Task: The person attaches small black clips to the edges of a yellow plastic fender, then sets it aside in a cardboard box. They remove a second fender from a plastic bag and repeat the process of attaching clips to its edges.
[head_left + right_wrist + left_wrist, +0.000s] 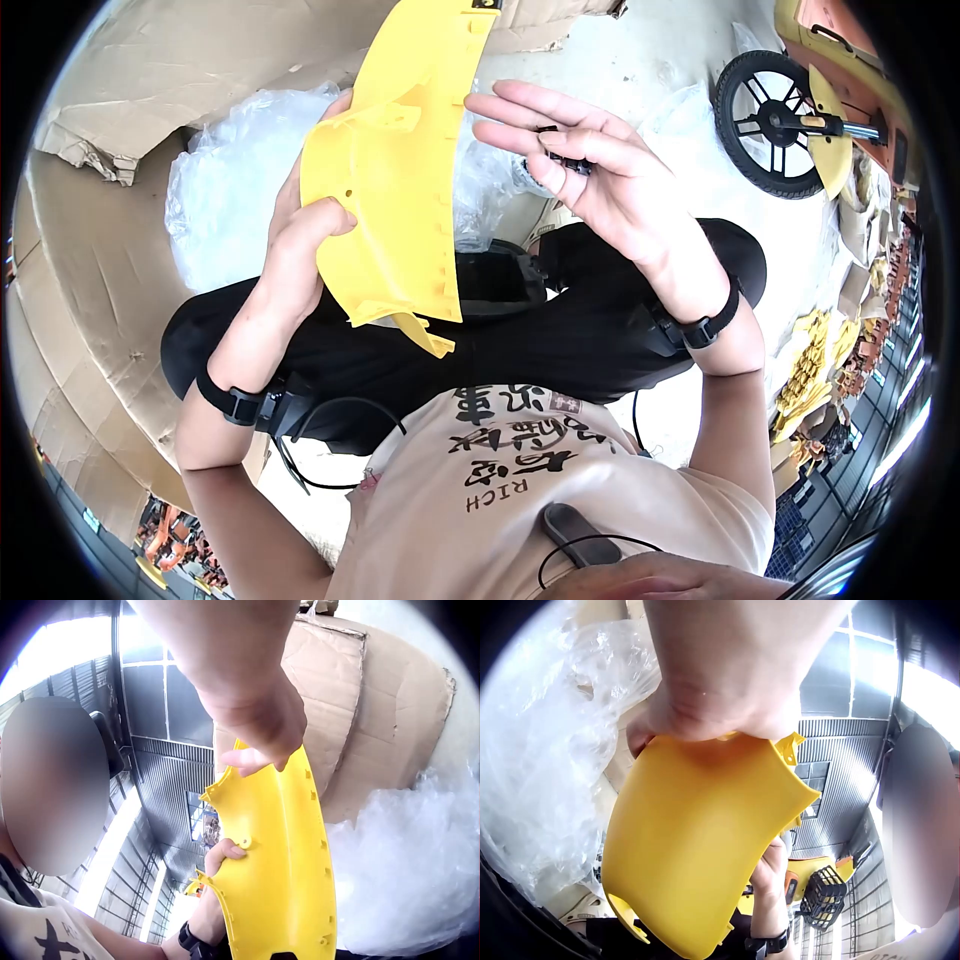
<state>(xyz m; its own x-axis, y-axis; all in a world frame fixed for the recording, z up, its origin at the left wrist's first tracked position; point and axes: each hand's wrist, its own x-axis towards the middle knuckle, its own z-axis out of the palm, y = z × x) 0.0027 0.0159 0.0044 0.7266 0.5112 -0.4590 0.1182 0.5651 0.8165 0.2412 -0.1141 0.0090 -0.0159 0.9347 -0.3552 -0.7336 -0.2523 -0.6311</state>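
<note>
A curved yellow plastic panel (pixel 400 170) is held up over my lap, its outer face filling the left wrist view (pixel 697 847) and its ribbed inner edge showing in the right wrist view (pixel 277 877). My left hand (pixel 295 240) grips its left edge, thumb on the front and fingers behind. To the right of the panel, my right hand (pixel 590 170) has long straight fingers, and its thumb pins a small black part (pixel 568 160) against them. Its fingertips hover near the panel's top right edge; I cannot tell whether they touch it.
Cardboard sheets (pixel 100 260) cover the floor to the left and ahead. A heap of clear plastic bags (pixel 235 190) lies behind the panel. A black wheel (pixel 765 125) with a yellow fender stands at the top right. More yellow parts (pixel 810 370) are piled along the right.
</note>
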